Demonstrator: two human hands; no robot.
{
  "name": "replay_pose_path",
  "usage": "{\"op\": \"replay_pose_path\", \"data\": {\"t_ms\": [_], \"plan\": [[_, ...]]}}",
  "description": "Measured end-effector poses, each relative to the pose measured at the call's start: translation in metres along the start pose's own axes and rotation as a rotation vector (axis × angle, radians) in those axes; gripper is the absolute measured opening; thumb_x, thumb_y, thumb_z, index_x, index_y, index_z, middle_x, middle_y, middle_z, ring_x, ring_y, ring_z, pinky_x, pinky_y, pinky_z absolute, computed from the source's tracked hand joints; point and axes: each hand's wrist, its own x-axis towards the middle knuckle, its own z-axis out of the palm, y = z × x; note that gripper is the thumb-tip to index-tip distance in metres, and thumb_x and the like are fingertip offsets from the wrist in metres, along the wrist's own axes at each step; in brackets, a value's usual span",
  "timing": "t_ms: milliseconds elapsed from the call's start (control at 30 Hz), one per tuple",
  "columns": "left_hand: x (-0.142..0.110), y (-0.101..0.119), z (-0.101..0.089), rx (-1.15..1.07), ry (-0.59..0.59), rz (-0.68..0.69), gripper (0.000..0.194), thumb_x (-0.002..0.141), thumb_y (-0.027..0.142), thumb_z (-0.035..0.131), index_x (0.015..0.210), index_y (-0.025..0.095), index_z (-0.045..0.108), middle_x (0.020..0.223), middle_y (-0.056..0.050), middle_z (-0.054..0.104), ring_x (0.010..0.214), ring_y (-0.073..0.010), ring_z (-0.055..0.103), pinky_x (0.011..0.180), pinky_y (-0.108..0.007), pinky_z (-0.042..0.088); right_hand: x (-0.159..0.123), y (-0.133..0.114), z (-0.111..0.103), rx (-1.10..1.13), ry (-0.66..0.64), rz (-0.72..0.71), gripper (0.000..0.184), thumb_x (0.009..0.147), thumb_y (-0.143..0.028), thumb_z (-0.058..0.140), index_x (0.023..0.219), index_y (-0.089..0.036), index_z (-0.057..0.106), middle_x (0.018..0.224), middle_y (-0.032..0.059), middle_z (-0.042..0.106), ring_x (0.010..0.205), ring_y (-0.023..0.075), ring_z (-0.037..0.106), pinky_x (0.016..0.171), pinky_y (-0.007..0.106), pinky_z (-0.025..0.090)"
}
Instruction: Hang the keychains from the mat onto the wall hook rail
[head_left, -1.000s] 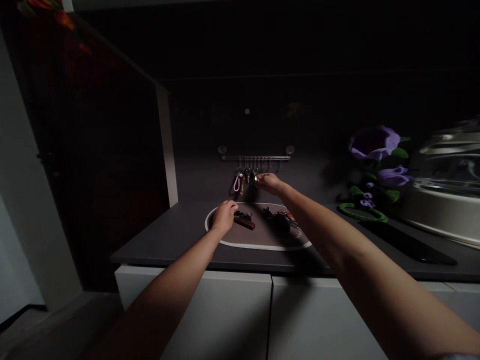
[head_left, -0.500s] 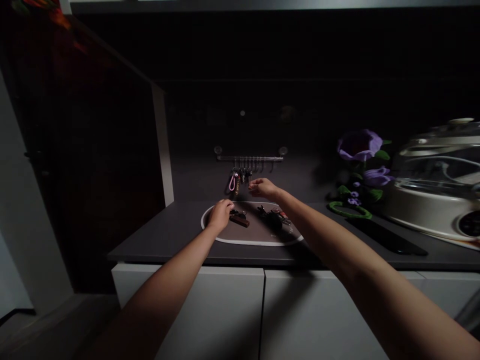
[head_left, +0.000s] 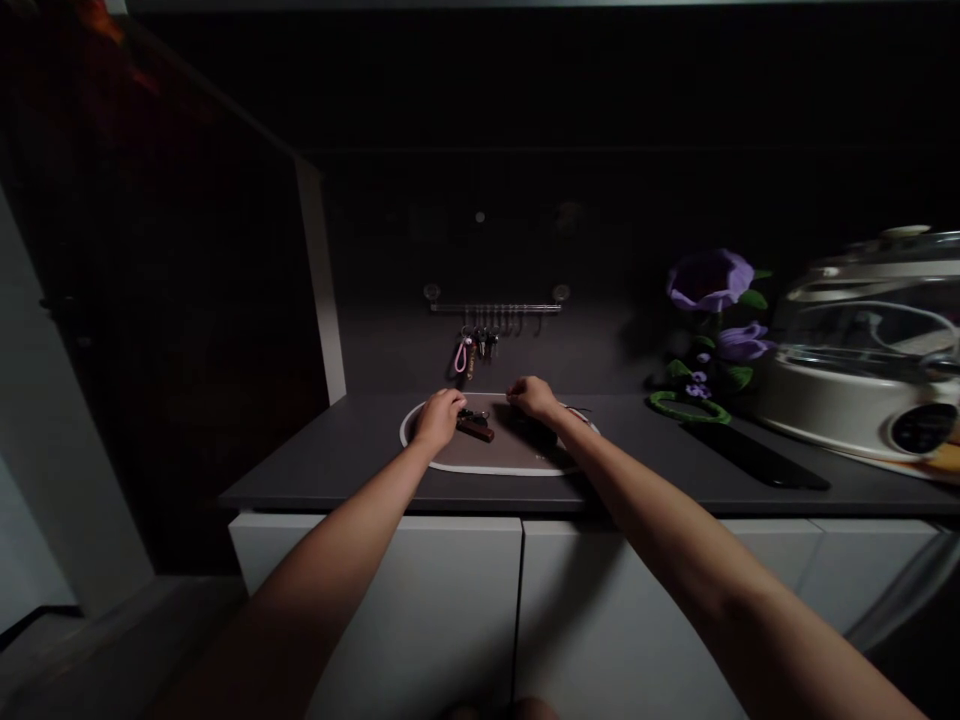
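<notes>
My left hand rests at the left part of a brown mat with a pale rim. Its fingers are curled together, right beside a small bunch of keys and a brown bar-shaped fob; whether they grip these is hidden. Over the back of the mat, my right hand has its fingers bent closed, with any held thing out of sight. Dark items lie partly covered beneath it. Several keys and a pink loop strap hang from a clear hook rail on the wall.
Purple fabric flowers with a green ring base stand to the right. A black flat slab lies before them. Further right is a white appliance with a clear cover. White cabinet doors sit below the dark countertop.
My right hand has dropped from beside the hanging keys to the back of the mat. The left hand stays by the brown fob. The view has shifted slightly.
</notes>
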Motion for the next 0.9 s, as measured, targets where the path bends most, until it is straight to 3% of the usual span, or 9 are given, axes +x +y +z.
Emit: {"op": "replay_pose_path", "data": {"t_ms": [133,400,733,900], "plan": [[0.001,-0.002,0.001,-0.004,0.006,0.001,0.017,0.080,0.019,0.045,0.078,0.016,0.062,0.084,-0.006,0.062,0.082,-0.0165,0.054,0.074,-0.026,0.039,-0.006,0.002,0.006,-0.180,-0.017,-0.022,0.021,0.069,-0.015,0.057,0.087,-0.014,0.068,0.093,0.0117,0.067,0.088,0.0193,0.061,0.074,0.022,0.041],[-0.001,0.002,-0.003,0.000,0.013,-0.019,0.017,0.080,0.019,0.045,0.077,0.017,0.061,0.082,-0.005,0.061,0.080,-0.0160,0.054,0.074,-0.026,0.040,-0.019,-0.005,0.016,-0.413,-0.022,-0.040,0.027,0.077,-0.011,0.047,0.097,-0.005,0.065,0.100,0.0254,0.061,0.095,0.0260,0.059,0.081,0.030,0.042],[0.001,0.010,-0.003,-0.122,0.066,-0.113,0.013,0.077,0.018,0.047,0.075,0.015,0.060,0.078,-0.004,0.063,0.075,-0.0146,0.056,0.072,-0.025,0.041,-0.023,-0.003,0.014,-0.331,-0.053,-0.036,0.028,0.079,-0.012,0.043,0.096,-0.008,0.065,0.099,0.0239,0.062,0.093,0.0258,0.061,0.075,0.029,0.043],[0.016,0.023,0.000,-0.218,0.003,-0.131,0.010,0.074,0.016,0.050,0.076,0.015,0.060,0.074,-0.003,0.063,0.070,-0.0128,0.057,0.067,-0.023,0.043,-0.019,0.001,0.007,-0.177,-0.049,-0.088,0.024,0.079,-0.019,0.047,0.093,-0.012,0.066,0.098,0.0167,0.065,0.093,0.0207,0.060,0.075,0.023,0.039]]}}
